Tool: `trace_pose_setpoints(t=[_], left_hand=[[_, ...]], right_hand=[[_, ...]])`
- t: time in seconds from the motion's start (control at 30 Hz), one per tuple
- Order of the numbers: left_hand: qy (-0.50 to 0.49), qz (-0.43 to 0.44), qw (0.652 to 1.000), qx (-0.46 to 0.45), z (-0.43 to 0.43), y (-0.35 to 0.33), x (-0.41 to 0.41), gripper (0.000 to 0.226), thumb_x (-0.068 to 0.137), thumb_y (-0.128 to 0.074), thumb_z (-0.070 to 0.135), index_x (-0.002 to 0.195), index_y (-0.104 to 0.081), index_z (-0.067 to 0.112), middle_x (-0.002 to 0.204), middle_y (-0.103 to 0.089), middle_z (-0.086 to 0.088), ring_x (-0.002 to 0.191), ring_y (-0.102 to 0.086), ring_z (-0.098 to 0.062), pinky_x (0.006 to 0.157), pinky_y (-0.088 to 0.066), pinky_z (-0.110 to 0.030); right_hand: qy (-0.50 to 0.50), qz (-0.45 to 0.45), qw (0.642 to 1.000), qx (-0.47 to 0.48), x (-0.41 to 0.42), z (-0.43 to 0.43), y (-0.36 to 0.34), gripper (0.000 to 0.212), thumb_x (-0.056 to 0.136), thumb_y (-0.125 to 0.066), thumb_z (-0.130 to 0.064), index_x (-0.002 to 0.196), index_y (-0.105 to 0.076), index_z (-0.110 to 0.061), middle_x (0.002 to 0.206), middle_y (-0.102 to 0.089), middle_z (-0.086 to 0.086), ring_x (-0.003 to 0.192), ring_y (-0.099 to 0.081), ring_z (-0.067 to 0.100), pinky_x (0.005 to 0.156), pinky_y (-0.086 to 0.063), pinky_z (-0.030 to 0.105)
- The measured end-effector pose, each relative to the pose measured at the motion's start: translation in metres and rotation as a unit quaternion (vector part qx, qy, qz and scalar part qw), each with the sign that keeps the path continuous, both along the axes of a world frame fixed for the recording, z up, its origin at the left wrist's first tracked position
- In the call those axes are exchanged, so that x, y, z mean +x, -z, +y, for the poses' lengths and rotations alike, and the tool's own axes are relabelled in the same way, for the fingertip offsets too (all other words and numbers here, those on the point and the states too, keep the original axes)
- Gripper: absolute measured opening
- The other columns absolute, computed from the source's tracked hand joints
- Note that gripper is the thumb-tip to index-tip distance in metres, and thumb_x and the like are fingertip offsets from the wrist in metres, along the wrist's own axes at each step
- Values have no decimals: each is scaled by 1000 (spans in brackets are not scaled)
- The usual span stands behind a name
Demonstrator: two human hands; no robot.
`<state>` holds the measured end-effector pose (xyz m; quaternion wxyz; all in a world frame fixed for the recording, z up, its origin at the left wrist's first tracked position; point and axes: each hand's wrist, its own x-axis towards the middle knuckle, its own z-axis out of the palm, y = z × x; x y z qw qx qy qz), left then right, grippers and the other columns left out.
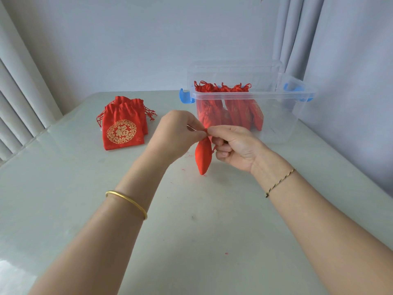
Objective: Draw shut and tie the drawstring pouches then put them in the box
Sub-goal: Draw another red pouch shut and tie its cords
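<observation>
While our left hand (pixel 177 133) and right hand (pixel 234 148) pinch the drawstring (pixel 205 130) of the red pouch (pixel 203 159), clear box (pixel 244 96) at far edge of tabletop (pixel 191 231)

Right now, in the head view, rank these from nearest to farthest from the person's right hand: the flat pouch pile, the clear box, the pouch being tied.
1. pouch being tied: pinched at its neck by the right hand.
2. clear box: just beyond the hand.
3. flat pouch pile: far left.
</observation>
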<state>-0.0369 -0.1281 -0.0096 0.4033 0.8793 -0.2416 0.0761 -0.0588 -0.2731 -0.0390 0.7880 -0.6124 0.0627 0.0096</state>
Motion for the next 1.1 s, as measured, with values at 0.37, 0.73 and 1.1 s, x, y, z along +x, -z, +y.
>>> trace_pose_setpoints(t=[0.37,0.73,1.1], left_hand=[[-51,-61,995,65,4,2,5,11,87,-61,14,84,-63,4,77,-59,-5,76,-59,-25,64,-42,-28],[-3,42,998,36,-2,10,2,9,89,-50,2,87,-58,1,78,-71,-9,58,-66,-6,41,-41,-10],[73,52,987,-134,-15,-27,-9,6,89,-55,1,87,-61,1,79,-67,-6,74,-69,-20,71,-58,-28]], right_hand=[[60,-51,976,-202,-3,-17,-5,14,83,-66,-6,70,-64,-11,60,-55,-1,44,-30,7,45,-23,21],[47,-32,907,-417,-18,-30,-11,14,82,-68,-16,95,-67,-13,76,-59,-3,55,-49,11,44,-33,18],[61,-119,888,-439,-35,-24,-56,13,78,-70,-8,82,-64,-19,69,-64,-2,52,-59,6,43,-43,20]])
